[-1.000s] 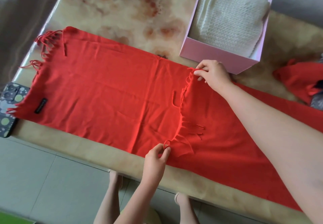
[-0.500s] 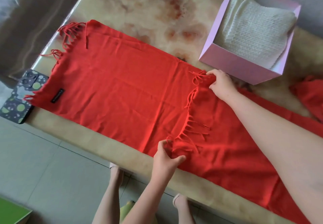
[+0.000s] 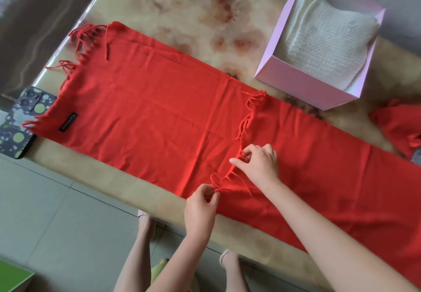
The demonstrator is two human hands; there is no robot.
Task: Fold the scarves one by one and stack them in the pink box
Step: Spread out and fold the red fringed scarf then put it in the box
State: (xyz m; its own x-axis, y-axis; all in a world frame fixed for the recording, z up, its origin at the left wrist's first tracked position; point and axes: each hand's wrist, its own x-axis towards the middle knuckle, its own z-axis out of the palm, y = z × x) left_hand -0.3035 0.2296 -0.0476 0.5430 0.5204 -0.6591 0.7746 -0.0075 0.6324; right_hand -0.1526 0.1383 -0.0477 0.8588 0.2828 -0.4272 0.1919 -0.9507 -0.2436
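A long red scarf (image 3: pixel 159 118) lies flat across the marble table (image 3: pixel 182 14), one fringed end folded back over its middle. My left hand (image 3: pixel 200 205) pinches the fringe at the near corner of that folded end. My right hand (image 3: pixel 259 162) rests on the fringed edge a little farther in, its fingertips pinching tassels. The pink box (image 3: pixel 293 86) stands at the table's far right with a folded white knitted scarf (image 3: pixel 328 41) inside it.
A phone in a dotted case (image 3: pixel 20 123) sits at the table's left edge, partly under the scarf's fringe. Another red cloth (image 3: pixel 396 127) lies bunched at the right edge. My legs and feet show below the table's near edge.
My right hand has left the far corner of the folded end and come down the fringed edge toward my left hand. The left hand stays at the near corner.
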